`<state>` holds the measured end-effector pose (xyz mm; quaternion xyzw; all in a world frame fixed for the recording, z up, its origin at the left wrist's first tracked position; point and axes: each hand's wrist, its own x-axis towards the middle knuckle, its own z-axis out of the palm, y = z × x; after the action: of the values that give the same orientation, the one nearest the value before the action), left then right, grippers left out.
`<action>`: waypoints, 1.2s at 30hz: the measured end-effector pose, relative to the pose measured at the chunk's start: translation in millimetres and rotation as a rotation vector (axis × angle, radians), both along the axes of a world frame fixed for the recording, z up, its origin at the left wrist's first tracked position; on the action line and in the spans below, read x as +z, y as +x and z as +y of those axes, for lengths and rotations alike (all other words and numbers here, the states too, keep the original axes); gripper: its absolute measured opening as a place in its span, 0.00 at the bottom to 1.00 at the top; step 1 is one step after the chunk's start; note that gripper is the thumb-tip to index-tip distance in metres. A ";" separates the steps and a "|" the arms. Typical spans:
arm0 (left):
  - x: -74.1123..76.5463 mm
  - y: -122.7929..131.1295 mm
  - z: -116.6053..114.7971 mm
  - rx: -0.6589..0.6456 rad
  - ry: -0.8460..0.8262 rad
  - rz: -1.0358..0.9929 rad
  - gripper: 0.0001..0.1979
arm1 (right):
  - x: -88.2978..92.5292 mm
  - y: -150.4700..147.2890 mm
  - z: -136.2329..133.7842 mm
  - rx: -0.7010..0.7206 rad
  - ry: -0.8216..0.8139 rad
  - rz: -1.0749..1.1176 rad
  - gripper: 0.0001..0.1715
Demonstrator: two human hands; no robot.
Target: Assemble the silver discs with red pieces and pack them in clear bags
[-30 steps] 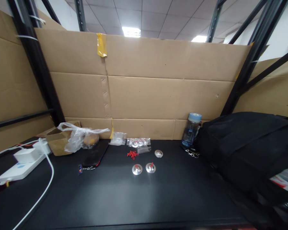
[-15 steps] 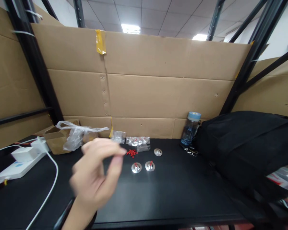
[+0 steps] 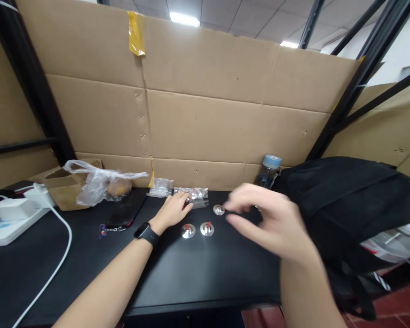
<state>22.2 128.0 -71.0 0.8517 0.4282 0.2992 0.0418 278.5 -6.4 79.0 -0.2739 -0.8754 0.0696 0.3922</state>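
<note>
While right hand hovers, metal disc nearby

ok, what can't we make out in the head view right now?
All in the head view:
Left hand: its own back hides what, if anything, it grips.
Right hand: motion blur leaves contact with the nearest cymbal-like metal disc unclear.
Blue-lidded bottle: lower part hidden by the right hand.
Smartwatch: display too small to read.
White cable: cut off by the bottom edge.

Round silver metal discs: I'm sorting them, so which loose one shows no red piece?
The rightmost round silver metal disc, set farthest back; the left disc and middle disc each bear a red piece.
</note>
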 end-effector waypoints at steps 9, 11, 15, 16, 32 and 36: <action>14.5 -11.5 -23.9 -0.313 -0.356 0.202 0.04 | -120.6 -7.2 124.1 -0.099 -0.631 -0.549 0.06; 13.0 -6.5 -24.9 -0.320 -0.326 0.176 0.06 | -127.9 -6.7 116.2 -0.090 -0.603 -0.487 0.09; 8.8 -2.2 -25.2 -0.363 -0.290 0.111 0.05 | -123.8 -13.7 99.3 -0.147 -0.463 -0.463 0.17; 8.0 -2.6 -25.1 -0.359 -0.280 0.106 0.05 | -122.6 -16.5 97.4 -0.176 -0.429 -0.481 0.14; 18.1 -8.4 -18.6 -0.016 0.080 -0.010 0.09 | -111.1 -6.8 108.4 -0.343 -0.169 0.236 0.09; 23.8 -26.4 -7.3 0.117 0.063 -0.239 0.12 | -103.6 17.2 120.2 -0.338 -0.137 0.730 0.17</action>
<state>-4.2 120.7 -47.2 0.7844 0.4596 0.4137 0.0482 295.7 113.8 -24.6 -0.3965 -0.6147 0.1551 0.6640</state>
